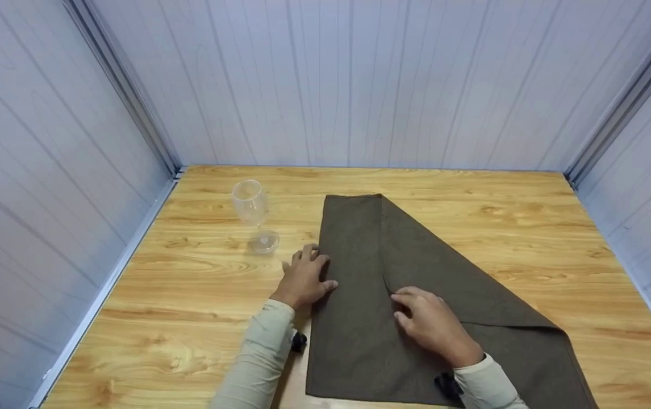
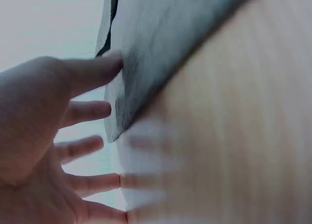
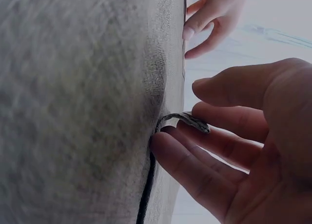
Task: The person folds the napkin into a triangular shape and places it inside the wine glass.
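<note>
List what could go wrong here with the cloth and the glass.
The stemmed glass stands near the left hand; a careless sideways move might tip it. The brown cloth has a folded-over corner against the fingers of the right hand, thumb apart, so it could slip crooked.

Pale, wrinkled long sleeves (image 1: pixel 257 355) are worn with small black wrist-mounted devices (image 1: pixel 299 342).

Brown cloth (image 1: pixel 354 329), yellow wood-grain table (image 1: pixel 200 301), beige sleeves (image 1: pixel 257 355)

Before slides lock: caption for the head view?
Both hands touching a partly folded dark cloth, clear stemmed glass standing at left on the table.
</note>
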Tool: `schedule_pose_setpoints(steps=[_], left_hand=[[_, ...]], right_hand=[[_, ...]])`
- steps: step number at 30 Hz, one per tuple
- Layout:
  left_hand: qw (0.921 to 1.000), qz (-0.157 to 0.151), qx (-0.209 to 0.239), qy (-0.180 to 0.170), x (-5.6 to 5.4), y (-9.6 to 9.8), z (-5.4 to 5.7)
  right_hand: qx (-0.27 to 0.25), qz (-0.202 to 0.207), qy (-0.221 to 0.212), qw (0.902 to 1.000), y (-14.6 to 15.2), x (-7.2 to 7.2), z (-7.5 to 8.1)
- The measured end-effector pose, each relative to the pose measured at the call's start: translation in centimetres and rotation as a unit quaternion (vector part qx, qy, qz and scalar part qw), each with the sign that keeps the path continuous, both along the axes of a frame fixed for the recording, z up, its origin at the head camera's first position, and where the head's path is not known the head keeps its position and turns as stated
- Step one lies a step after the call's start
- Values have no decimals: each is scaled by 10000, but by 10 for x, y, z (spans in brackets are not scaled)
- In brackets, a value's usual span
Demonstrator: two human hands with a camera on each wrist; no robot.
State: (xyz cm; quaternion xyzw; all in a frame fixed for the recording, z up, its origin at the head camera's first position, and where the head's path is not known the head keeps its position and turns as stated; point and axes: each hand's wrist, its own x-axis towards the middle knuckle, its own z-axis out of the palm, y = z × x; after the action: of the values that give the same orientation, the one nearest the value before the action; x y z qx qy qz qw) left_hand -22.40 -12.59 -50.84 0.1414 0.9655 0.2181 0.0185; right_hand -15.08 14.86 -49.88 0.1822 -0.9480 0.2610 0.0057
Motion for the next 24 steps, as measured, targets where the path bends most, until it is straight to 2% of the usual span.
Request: schedule_pose_setpoints(steps=[3, 11, 18, 24], left_hand=[[9999, -77, 73, -42, -1, -3, 2], [9978, -363, -277, -481, 1, -7, 5], [9940, -323, -385, -975, 0, 11, 2], [9955, -188, -263, -886, 1, 15, 0]], right_hand=[[46, -53, 34, 10000, 3, -3, -1], [127, -180, 139, 9997, 12, -10, -5], [129, -408, 444, 9981, 31, -15, -7], [50, -507, 364, 9980, 34, -21, -7]])
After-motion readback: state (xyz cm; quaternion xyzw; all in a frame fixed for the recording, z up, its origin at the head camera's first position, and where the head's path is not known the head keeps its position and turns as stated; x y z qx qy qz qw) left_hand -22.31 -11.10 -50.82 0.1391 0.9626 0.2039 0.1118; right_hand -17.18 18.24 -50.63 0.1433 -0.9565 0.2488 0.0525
